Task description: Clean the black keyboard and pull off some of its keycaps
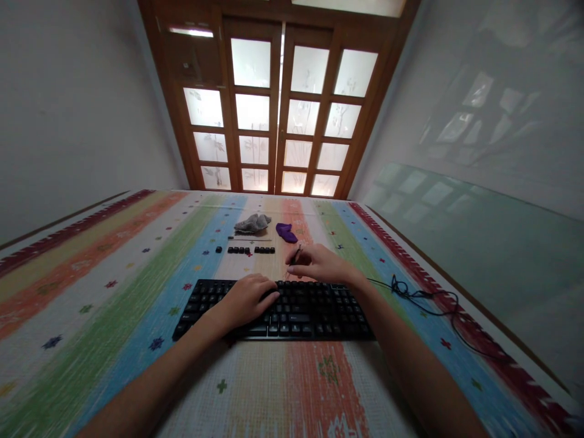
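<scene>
Keyboard: the flat black plastic keyboard [292, 310] lies across the striped mat [137, 292], straight ahead of the person, long edge toward them.
Left hand: the left hand [246, 299] rests palm down on the keys left of centre, fingers loosely together and curved, pinching nothing.
Right hand: the right hand [319, 264] hovers at the keyboard's far edge, thumb and forefinger pinched on a thin dark tool [295, 254] that slants up and away.
Keycaps: small square black keycaps [250, 250] sit in a short row on the mat beyond the keyboard.
Cloths: a crumpled grey cloth [252, 224] and a soft purple cloth [286, 232] lie just past the row.
Cable: a thin black cable [424, 298] runs off the right end in loose tangled loops.
Mat: woven, matte, with broad coloured stripes and small star marks.
</scene>
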Demonstrator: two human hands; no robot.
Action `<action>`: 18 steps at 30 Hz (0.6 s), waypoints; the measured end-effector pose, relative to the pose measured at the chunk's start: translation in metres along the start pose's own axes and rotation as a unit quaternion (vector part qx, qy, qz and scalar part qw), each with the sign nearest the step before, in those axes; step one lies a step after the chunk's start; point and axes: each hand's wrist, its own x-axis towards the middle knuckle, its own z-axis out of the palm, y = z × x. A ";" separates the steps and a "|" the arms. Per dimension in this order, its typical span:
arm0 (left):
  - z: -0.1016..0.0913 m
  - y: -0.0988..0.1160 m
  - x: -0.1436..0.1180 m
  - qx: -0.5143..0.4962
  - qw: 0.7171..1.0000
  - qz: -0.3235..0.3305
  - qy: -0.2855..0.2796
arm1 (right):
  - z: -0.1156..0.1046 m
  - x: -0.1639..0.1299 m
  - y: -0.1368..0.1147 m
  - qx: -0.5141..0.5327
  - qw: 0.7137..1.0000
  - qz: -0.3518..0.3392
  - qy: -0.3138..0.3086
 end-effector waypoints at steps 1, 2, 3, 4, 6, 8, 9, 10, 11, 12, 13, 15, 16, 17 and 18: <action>-0.001 -0.002 0.002 0.002 1.000 0.000 -0.003 | 0.000 -0.001 0.000 0.004 1.000 0.002 0.002; -0.002 -0.003 0.005 0.004 1.000 -0.001 -0.007 | 0.000 -0.001 0.001 0.008 1.000 0.004 0.004; -0.004 -0.004 0.008 0.004 1.000 -0.002 -0.012 | 0.000 -0.001 0.001 0.012 1.000 0.007 0.004; -0.006 -0.005 0.010 0.004 1.000 -0.003 -0.017 | 0.001 -0.001 0.002 0.016 1.000 0.010 0.002; -0.009 -0.006 0.013 0.001 1.000 -0.007 -0.026 | 0.002 -0.001 0.002 0.022 1.000 0.016 -0.004; -0.011 -0.007 0.012 -0.001 0.999 -0.012 -0.033 | 0.003 0.000 0.004 0.022 0.999 0.023 -0.012; -0.012 -0.007 0.010 -0.002 0.999 -0.014 -0.033 | 0.003 0.000 0.004 0.019 0.999 0.028 -0.014; -0.011 -0.007 0.008 -0.004 0.999 -0.015 -0.033 | 0.004 0.001 0.005 0.016 0.999 0.032 -0.017; -0.011 -0.007 0.004 -0.007 0.999 -0.018 -0.032 | 0.004 0.002 0.006 0.011 0.999 0.035 -0.020; -0.009 -0.008 0.001 -0.012 0.999 -0.020 -0.031 | 0.004 0.002 0.007 0.009 0.999 0.037 -0.025; -0.008 -0.008 -0.003 -0.016 0.999 -0.021 -0.030 | 0.005 0.003 0.008 0.008 0.999 0.036 -0.031; -0.006 -0.008 -0.009 -0.020 0.999 -0.022 -0.026 | 0.005 0.004 0.009 0.013 0.999 0.030 -0.044; -0.005 -0.008 -0.011 -0.017 0.999 -0.021 -0.022 | 0.004 0.004 0.009 0.016 0.998 0.027 -0.049; -0.004 -0.008 -0.012 -0.011 1.000 -0.019 -0.017 | 0.004 0.004 0.009 0.017 0.998 0.027 -0.051; -0.003 -0.008 -0.012 -0.005 1.000 -0.018 -0.012 | 0.003 0.004 0.009 0.014 0.998 0.029 -0.052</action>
